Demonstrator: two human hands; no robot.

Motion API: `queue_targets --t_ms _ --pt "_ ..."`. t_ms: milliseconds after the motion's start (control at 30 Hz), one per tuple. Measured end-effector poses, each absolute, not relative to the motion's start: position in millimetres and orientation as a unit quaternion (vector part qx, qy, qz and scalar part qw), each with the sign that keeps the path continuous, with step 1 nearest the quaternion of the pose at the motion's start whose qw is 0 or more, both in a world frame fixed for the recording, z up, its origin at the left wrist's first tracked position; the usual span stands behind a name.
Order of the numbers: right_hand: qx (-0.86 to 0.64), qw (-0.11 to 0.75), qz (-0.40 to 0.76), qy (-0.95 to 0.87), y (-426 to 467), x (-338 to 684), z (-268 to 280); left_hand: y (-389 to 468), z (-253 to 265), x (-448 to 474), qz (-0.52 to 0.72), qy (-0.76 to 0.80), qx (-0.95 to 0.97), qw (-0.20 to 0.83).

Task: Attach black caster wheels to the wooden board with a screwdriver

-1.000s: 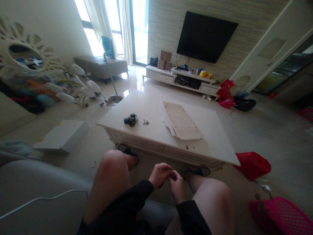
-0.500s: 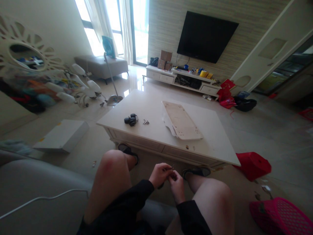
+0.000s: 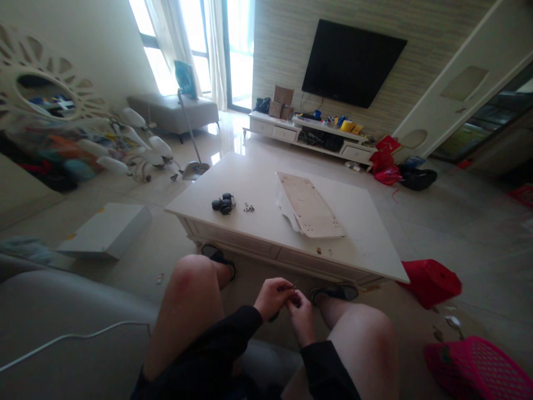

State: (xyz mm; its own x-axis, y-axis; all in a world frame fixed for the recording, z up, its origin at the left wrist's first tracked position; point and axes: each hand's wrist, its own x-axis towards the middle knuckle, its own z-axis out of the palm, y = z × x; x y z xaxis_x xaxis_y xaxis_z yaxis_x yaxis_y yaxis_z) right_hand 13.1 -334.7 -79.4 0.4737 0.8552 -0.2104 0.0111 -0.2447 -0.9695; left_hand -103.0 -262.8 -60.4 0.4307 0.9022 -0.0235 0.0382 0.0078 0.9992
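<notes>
My left hand [image 3: 272, 299] and my right hand [image 3: 302, 314] meet between my knees, in front of the white table [image 3: 254, 172]. Fingers of both are pinched together around something small and thin, too little to name; a slim tip shows above the fingertips. On the tabletop lie a pale flat board [image 3: 310, 205] with small holes near its corners, a cluster of black casters [image 3: 224, 204], and a little heap of screws [image 3: 249, 208]. Two tiny bits, one a brown piece [image 3: 318, 250], rest by the table's near edge.
A red bucket-like object [image 3: 433, 282] lies by the table's right corner, with a pink basket [image 3: 491, 366] nearer me. At left, a white box [image 3: 106, 230] sits on the floor beside the grey sofa [image 3: 75, 294]. A long TV cabinet [image 3: 283, 132] stands at the back.
</notes>
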Motion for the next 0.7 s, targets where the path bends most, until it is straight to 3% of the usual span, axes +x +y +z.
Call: queue_targets --t_ms 700 --pt "-0.678 0.519 0.41 -0.321 -334.2 12.8 -80.0 -262.8 -60.7 -102.0 0.369 0.386 0.589 0.607"
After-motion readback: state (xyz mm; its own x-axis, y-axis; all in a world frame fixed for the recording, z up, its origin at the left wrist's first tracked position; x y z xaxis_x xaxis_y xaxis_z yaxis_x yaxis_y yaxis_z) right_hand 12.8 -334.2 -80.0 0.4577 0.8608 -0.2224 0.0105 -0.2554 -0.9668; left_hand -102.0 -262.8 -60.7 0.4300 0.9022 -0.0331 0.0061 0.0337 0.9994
